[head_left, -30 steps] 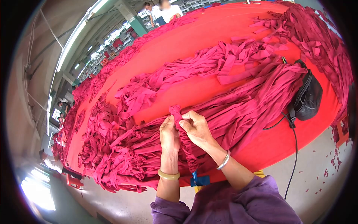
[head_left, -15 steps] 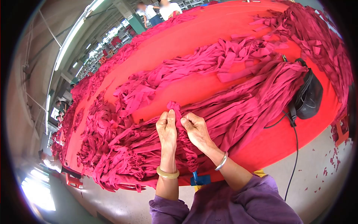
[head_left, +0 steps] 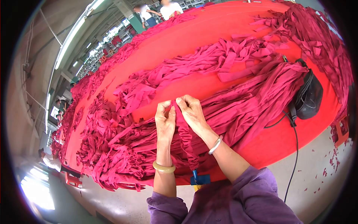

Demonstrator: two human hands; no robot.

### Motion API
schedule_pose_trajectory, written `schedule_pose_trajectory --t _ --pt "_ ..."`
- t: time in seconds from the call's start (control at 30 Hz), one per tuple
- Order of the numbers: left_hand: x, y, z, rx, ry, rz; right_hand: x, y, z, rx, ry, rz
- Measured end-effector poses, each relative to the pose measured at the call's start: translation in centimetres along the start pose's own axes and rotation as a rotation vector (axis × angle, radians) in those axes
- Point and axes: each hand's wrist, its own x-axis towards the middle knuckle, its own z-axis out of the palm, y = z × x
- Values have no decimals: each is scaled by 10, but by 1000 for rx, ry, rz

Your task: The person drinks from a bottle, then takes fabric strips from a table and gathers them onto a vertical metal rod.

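Note:
My left hand (head_left: 165, 118) and my right hand (head_left: 192, 112) are close together, thumbs and fingers pinched on the upper end of a dark red fabric strip (head_left: 181, 125). Below them the strip runs down in bunched gathers around what looks like a thin upright rod. The rod's blue lower part (head_left: 195, 175) shows at the near table edge, beside a blue patch (head_left: 201, 180). Long dark red strips (head_left: 238, 100) lie in a thick bundle behind and beside my hands. The tip of the strip is partly hidden by my fingers.
A red-covered table (head_left: 164, 43) carries more heaps of fabric strips (head_left: 205, 58). At right are a black mesh bag (head_left: 310, 98) and a hanging black cable (head_left: 295, 156). Red stools (head_left: 73, 180) and scraps are on the floor. Other people (head_left: 171, 9) stand at the far side.
Both hands have moved slightly upward, the right one more so. The strip between them and the rod is drawn out flatter at the top, with its gathers lower down.

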Motion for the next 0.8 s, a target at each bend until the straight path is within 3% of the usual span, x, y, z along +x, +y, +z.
schedule_pose_trajectory --t 0.1,0.23,0.3,0.4,0.5,0.6,0.63,0.7,0.8 --pt "-5 9 -2 -32 -3 -109 5 -3 2 -10 -35 141" --pt "-12 16 -7 -33 -38 -203 -8 -5 -10 -179 -62 47" --pt "-15 21 -5 -35 -35 -228 -20 -13 -8 -68 -56 25" --pt "-8 6 -3 21 -1 22 -27 -13 -9 18 -93 11" --pt "-12 10 -3 -6 8 -103 -28 -15 -10 -70 -78 -54" --pt "-12 12 0 25 -7 42 -37 -12 -19 -137 -155 0" --pt "-14 17 -4 43 -39 -162 -37 -11 -19 -140 -154 3" --pt "-10 22 1 33 -21 -152 -39 -10 -13 -57 -38 -37" --pt "-5 25 -3 67 -29 -194 -39 -18 -7 24 -49 -20"
